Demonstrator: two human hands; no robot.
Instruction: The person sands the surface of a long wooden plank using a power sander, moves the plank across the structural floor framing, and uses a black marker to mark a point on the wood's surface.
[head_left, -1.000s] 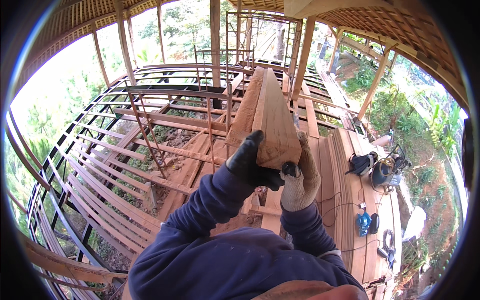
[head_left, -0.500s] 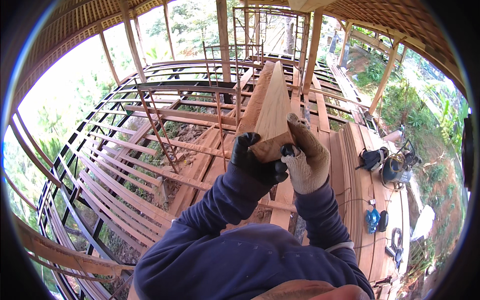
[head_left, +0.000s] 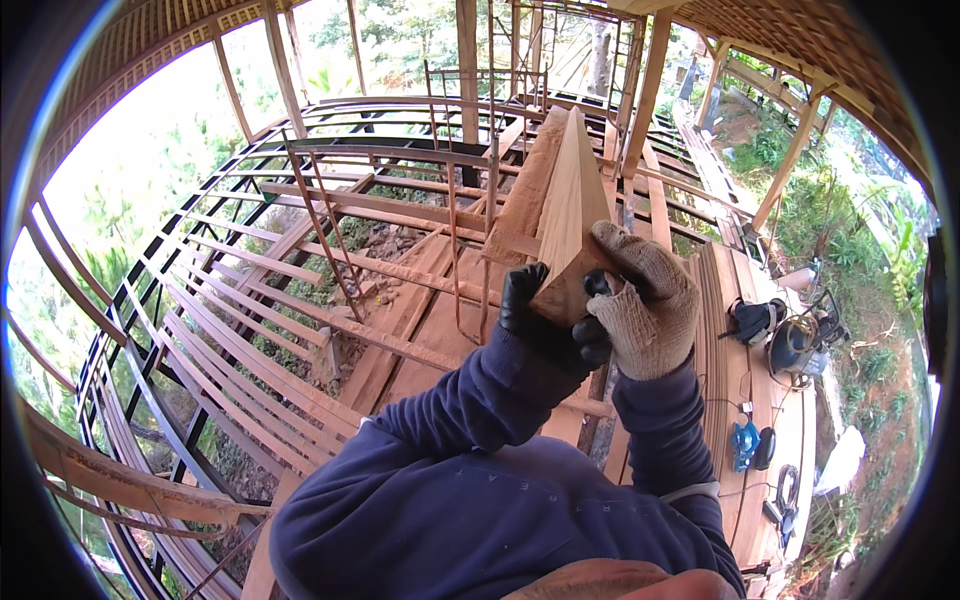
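A long wooden beam (head_left: 572, 215) points away from me, its near end held up in front of my chest. My left hand (head_left: 548, 318), in a black glove, is closed round the beam's left and lower side, with a fingertip over the top edge. On the other side, my right hand (head_left: 652, 300) wears a pale knit glove with a black thumb tip. Its fingers wrap the right face, and the thumb presses against the cut end. A sawdust-covered plank (head_left: 528, 185) lies just left of the beam, further out.
A dark metal floor frame with wooden joists (head_left: 270, 330) spreads to the left. Stacked boards (head_left: 728, 330) lie on the right, with a blue power tool (head_left: 744, 444), a black bag (head_left: 752, 320) and cables on them. Thin rusty scaffold poles (head_left: 452, 230) stand ahead, beside timber posts (head_left: 650, 95).
The beam's near end and both hands have shifted right in view. The beam has rolled, so more of its left side face shows. The grip of both hands stays on it.
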